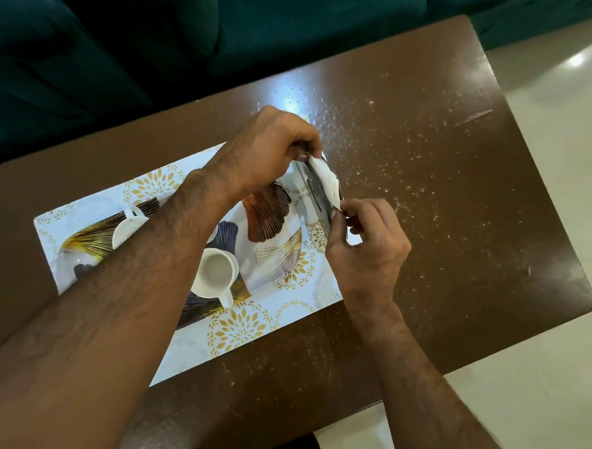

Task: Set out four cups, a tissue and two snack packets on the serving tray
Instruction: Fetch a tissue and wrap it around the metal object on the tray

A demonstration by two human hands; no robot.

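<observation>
We're pinching the folded white tissue (325,182) between left hand (264,147) and right hand (365,248); our left forearm is hiding some white cups (215,268).

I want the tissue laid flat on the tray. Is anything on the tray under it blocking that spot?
Nothing visible: the tissue, pinched by left hand and right hand, is at the tray end; that end looks bare, and the nearest cup stands well away.

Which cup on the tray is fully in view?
The white cup near the tray's front edge, open mouth and handle showing. The other cup, further left, is half hidden behind the left forearm.
</observation>
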